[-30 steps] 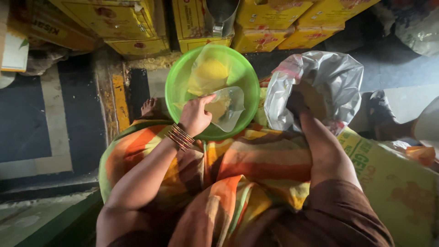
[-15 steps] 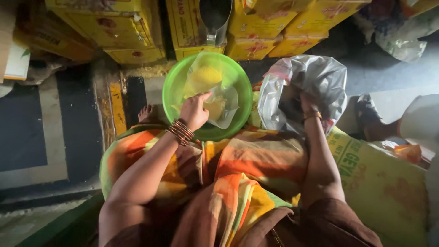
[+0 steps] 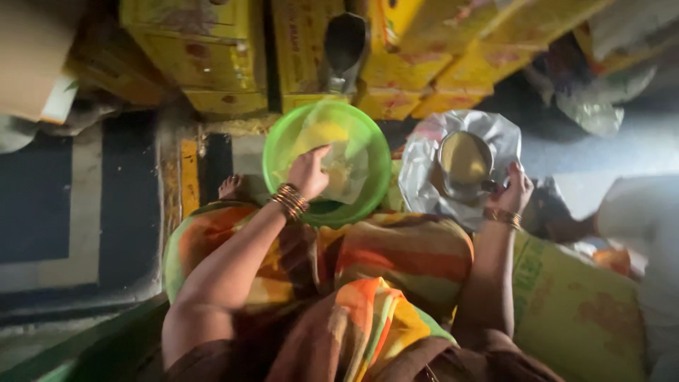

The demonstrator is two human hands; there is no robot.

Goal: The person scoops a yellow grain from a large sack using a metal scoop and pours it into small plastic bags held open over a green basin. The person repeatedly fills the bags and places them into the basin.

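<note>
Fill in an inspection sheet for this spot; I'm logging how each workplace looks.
Surface: patterned floor, dark and light panels.
Job's things: green bowl on the lap, a clear bag with yellow powder inside it; metal cup of yellow powder above an open silver bag.
Clutter: yellow cartons stacked ahead; yellow-green sack at the right.
Grippers: left hand holds the clear bag; right hand holds the cup's handle.
Cables: nothing seen.
Surroundings: dim, orange striped cloth over the lap.
</note>
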